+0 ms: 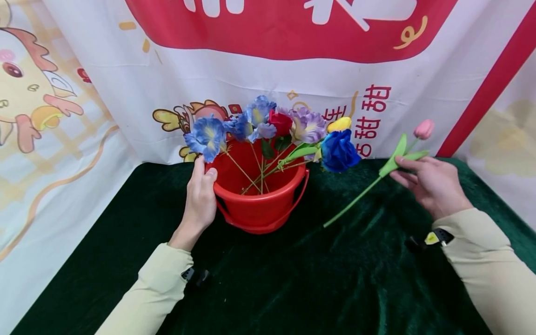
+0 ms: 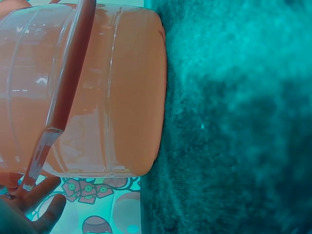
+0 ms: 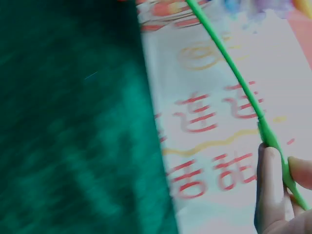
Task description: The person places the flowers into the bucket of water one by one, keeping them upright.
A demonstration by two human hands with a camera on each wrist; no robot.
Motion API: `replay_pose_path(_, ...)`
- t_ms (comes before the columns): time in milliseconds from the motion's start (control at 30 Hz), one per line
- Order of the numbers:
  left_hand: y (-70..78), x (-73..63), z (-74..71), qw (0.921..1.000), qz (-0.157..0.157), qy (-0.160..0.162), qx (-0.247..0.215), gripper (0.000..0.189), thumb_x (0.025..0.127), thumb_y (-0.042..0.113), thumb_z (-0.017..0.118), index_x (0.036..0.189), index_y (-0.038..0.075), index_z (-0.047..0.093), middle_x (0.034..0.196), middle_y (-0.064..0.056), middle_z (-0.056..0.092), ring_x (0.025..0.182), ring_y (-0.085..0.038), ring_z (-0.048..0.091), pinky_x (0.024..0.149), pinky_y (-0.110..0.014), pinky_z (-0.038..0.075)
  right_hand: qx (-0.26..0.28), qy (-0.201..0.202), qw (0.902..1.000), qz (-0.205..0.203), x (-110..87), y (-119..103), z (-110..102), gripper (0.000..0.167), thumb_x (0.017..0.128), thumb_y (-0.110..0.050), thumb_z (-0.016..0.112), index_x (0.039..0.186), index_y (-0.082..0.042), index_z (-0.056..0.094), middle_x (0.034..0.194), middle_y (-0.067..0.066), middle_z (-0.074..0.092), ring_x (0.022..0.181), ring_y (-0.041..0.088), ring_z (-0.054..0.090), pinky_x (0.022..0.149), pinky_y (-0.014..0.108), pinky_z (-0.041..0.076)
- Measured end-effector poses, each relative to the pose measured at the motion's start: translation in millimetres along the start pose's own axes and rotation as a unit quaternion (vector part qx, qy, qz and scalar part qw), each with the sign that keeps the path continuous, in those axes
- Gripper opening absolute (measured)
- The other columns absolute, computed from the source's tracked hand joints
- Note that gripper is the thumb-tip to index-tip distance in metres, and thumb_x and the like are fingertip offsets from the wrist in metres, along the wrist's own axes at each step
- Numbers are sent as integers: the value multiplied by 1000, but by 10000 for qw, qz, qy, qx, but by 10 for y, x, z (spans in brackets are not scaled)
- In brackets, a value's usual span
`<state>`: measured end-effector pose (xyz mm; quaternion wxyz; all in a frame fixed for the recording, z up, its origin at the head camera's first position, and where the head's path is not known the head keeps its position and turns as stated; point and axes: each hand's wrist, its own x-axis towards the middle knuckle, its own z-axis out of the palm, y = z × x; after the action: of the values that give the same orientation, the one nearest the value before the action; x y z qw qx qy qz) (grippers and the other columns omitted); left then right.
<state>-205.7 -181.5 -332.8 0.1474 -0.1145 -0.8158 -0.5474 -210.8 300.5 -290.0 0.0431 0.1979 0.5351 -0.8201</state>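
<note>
A red plastic bucket (image 1: 257, 211) holds several artificial flowers, their stems leaning on its rim. My left hand (image 1: 198, 197) rests against the bucket's left side, thumb near the rim; in the left wrist view its visible fingers (image 2: 50, 214) extend fairly straight beside the bucket (image 2: 131, 92). To the right of the bucket, my right hand (image 1: 437, 186) pinches a pink tulip (image 1: 424, 129) by its green leaves and upper stem. The tulip's stem (image 3: 229, 61) slants down toward the bucket in the head view, its lower end free and outside the bucket.
Blue flowers (image 1: 206, 138), a red rose (image 1: 280, 123), a purple flower (image 1: 308, 125), a yellow bloom (image 1: 339, 124) and a dark blue rose (image 1: 340, 151) spread above the bucket. Dark green velvet cloth (image 1: 293, 284) covers the table. A printed curtain (image 1: 268, 77) hangs behind.
</note>
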Motion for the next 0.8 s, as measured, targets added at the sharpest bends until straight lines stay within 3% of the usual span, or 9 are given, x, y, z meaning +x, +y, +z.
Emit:
replay_pose_path(100, 0, 0, -2, 10000, 6, -20, -17, 57, 112, 35, 29, 166, 20, 25, 168, 2, 37, 152, -21, 39, 127, -56, 36, 699, 1, 9972, -259, -22, -124, 99, 25, 86, -13, 85, 111, -15, 79, 104, -4, 77, 95, 15, 79, 83, 32, 65)
replay_pose_path(233, -2, 0, 0, 10000, 31, -43, -49, 57, 112, 36, 29, 167, 21, 24, 168, 3, 36, 152, -20, 39, 127, -56, 35, 1448, -124, 9890, -261, -49, -231, 191, 33, 88, -10, 83, 119, -14, 75, 110, -1, 78, 109, 15, 75, 92, 34, 64)
replay_pose_path(467, 4, -4, 4, 10000, 20, -44, -46, 58, 112, 35, 28, 167, 21, 23, 170, 3, 35, 153, -20, 38, 129, -56, 33, 2392, -388, 9698, -257, -128, -217, 306, 42, 90, -5, 79, 130, -16, 70, 119, 1, 77, 137, 13, 62, 102, 36, 59)
replay_pose_path(633, 8, -3, 7, 10000, 27, -35, -33, 58, 112, 35, 28, 167, 21, 23, 170, 3, 35, 153, -20, 38, 129, -56, 33, 2696, -718, 9588, -528, -247, -113, 410, 44, 93, -2, 76, 134, -16, 66, 129, 2, 73, 137, 18, 63, 104, 39, 58)
replay_pose_path(800, 14, -1, -1, 10000, -9, -32, -27, 58, 112, 36, 28, 167, 21, 23, 170, 2, 35, 153, -21, 38, 128, -57, 35, 2705, -1016, 9472, -1387, -377, -11, 569, 51, 93, 2, 73, 141, -13, 65, 139, 5, 72, 126, 28, 72, 94, 45, 61)
